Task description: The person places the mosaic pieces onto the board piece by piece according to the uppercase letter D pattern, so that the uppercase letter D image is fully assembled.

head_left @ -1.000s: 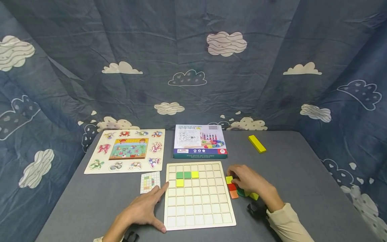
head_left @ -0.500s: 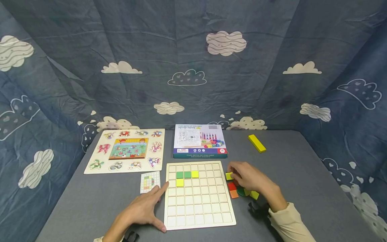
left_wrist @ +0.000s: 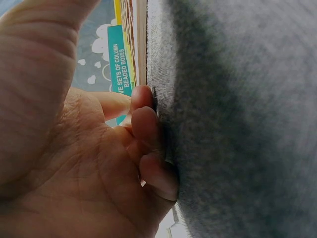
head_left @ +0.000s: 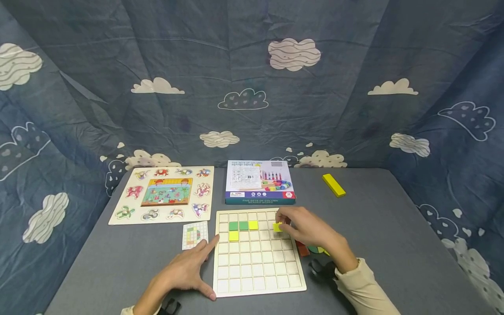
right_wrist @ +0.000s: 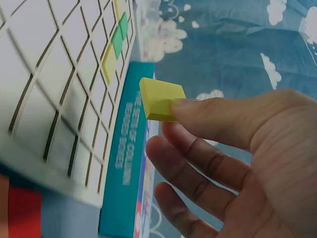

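1. The right hand [head_left: 311,227] pinched a yellow tile [right_wrist: 161,96] between its thumb and fingertips, with the remaining fingers bent loosely below it.
2. That tile was above the right-hand columns of the grid board [head_left: 257,271], apart from its surface.
3. The left hand [head_left: 185,269] was spread wide between thumb and index finger and gripped nothing; its thumb tip was at the board's near left corner and its index fingertip at the left edge.
4. Left of the right hand, two green tiles [head_left: 243,225] and two laid yellow tiles [head_left: 234,236] sat in squares of the board.
5. Just beyond the left hand's fingers lay a pattern card [head_left: 194,236], and farther off a picture puzzle [head_left: 135,203].
6. Nearer than the right hand's fingers, beside the board, lay a red tile [right_wrist: 25,213], an orange tile [right_wrist: 3,208] and a green piece [head_left: 313,249], partly covered by the hand and forearm.
7. Beyond the right hand and slightly to its left lay a toy box [head_left: 260,183]; beyond it and to its right, a yellow block [head_left: 334,185].
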The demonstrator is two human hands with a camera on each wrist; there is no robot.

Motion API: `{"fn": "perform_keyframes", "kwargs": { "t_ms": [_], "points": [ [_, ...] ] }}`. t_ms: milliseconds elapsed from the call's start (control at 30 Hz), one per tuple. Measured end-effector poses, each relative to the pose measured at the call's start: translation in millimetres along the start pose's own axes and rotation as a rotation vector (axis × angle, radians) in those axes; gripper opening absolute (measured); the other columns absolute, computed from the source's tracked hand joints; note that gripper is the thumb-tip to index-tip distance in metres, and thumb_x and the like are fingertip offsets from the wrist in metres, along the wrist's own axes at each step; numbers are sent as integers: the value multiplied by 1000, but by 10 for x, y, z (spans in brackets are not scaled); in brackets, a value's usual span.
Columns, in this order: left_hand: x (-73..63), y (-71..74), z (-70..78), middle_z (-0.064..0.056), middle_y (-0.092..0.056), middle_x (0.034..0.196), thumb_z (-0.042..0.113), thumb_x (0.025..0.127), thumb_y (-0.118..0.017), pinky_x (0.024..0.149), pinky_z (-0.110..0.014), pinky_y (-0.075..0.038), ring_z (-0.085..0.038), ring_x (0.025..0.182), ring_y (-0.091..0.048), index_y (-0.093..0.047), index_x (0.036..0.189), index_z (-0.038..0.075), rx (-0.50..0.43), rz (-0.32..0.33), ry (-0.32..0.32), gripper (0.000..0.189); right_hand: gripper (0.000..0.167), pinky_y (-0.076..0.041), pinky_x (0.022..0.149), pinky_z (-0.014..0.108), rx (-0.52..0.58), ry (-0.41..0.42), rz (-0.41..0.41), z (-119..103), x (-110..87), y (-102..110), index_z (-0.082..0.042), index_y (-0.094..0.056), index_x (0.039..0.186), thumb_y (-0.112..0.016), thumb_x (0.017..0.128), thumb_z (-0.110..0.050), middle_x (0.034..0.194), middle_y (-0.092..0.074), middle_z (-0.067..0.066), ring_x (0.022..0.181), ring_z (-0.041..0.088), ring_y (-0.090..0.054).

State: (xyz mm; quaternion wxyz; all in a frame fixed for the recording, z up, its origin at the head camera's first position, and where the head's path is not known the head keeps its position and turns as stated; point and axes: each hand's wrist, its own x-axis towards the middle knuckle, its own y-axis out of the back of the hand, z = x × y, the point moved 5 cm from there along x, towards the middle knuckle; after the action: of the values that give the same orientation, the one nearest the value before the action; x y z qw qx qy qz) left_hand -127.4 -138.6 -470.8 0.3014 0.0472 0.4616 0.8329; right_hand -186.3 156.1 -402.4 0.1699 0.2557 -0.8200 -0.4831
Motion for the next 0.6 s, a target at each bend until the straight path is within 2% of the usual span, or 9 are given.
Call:
{"fn": "perform_keyframes", "kwargs": {
  "t_ms": [133,300,367,500,600],
  "points": [
    [-1,8,8,2,-52,105,67,47,-91,64,-31,-41,-10,80,-49,-25,160,13,-2,1,-9,142,3,-52,75,31,25,55,0,-96,88,-72,-16,-65,97,-68,96,-15,88,-63,-10,81,5,-58],
    [5,11,12,-4,-56,112,66,47,-91,69,-39,-46,-15,87,-55,-24,160,14,-3,-3,-1,141,3,-53,77,34,78,102,-14,-233,220,-169,-12,-65,95,-69,95,-12,86,-64,-10,81,4,-59],
    [7,12,13,-5,-57,114,66,48,-91,71,-41,-47,-16,89,-56,-24,161,15,-3,-5,0,141,5,-53,76,32,88,108,-16,-295,273,-209,-13,-65,94,-69,94,-10,84,-64,-10,79,3,-59],
    [0,8,7,-2,-55,109,68,48,-90,68,-38,-45,-13,85,-54,-24,160,15,10,-3,-1,141,7,-52,75,27,94,125,-7,-428,361,-300,-13,-65,91,-69,93,-8,82,-65,-8,78,3,-60],
    [-14,5,3,-7,-58,119,67,48,-90,75,-44,-49,-20,96,-60,-24,160,14,1,0,6,140,6,-52,74,26,99,133,-1,-518,403,-373,-10,-66,90,-69,93,-6,82,-68,-6,78,4,-62]
  ]
}}
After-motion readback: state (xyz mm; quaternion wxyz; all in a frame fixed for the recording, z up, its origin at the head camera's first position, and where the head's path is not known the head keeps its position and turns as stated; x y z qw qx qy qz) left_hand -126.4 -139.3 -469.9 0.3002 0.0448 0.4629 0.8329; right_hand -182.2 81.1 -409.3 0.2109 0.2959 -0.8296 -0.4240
